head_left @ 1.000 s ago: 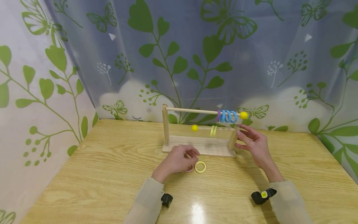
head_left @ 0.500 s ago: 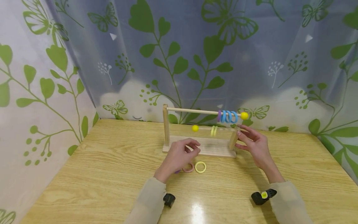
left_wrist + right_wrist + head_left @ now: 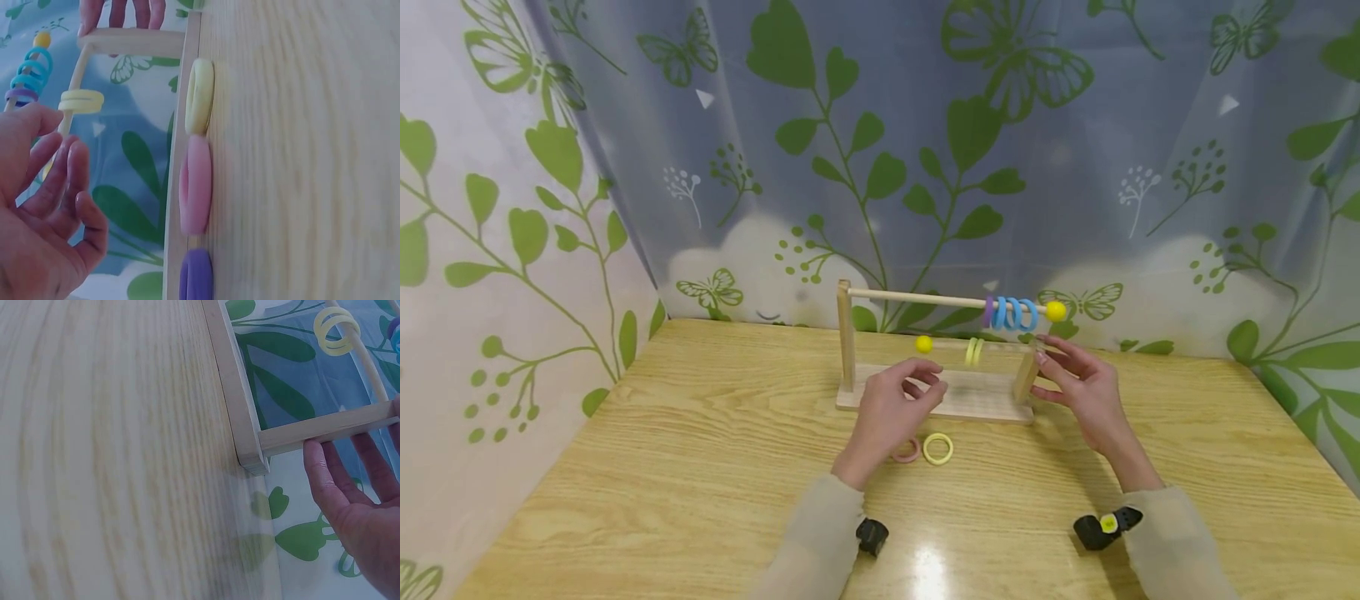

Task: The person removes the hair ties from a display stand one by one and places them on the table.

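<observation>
A wooden ring rack has an upper rod bearing a purple ring and several blue rings. Two pale yellow rings hang on its lower rod, which ends in a yellow ball. My left hand hovers before the rack near that ball, fingers loosely bent, with nothing visible between them. My right hand grips the right post, its fingertips against the wood. On the table lie a yellow ring, a pink ring and a purple ring.
The rack stands on a wood-grain table, with a leaf-patterned curtain behind it. Another yellow ball caps the upper rod's right end. Beneath the left forearm, the loose purple ring is hidden from the head view.
My left hand has risen from beside the loose rings and moved forward and right towards the lower rod. The right hand stays on the post.
</observation>
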Action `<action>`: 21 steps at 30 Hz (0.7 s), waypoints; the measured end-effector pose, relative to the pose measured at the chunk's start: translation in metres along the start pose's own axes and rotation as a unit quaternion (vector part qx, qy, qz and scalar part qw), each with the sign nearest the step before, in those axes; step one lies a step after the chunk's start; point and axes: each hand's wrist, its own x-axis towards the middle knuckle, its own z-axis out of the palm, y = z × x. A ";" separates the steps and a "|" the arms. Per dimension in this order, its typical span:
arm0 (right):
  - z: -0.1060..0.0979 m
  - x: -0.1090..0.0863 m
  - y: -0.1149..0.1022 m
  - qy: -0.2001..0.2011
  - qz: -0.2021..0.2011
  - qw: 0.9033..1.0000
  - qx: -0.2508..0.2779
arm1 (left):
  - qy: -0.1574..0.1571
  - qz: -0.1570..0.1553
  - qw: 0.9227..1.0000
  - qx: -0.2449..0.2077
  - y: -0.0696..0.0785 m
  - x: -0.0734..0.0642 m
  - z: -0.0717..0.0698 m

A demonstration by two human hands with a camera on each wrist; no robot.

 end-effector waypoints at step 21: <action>0.000 -0.001 -0.002 -0.005 0.001 1.000 0.003 | 0.089 -0.031 0.995 -0.023 0.012 0.009 0.033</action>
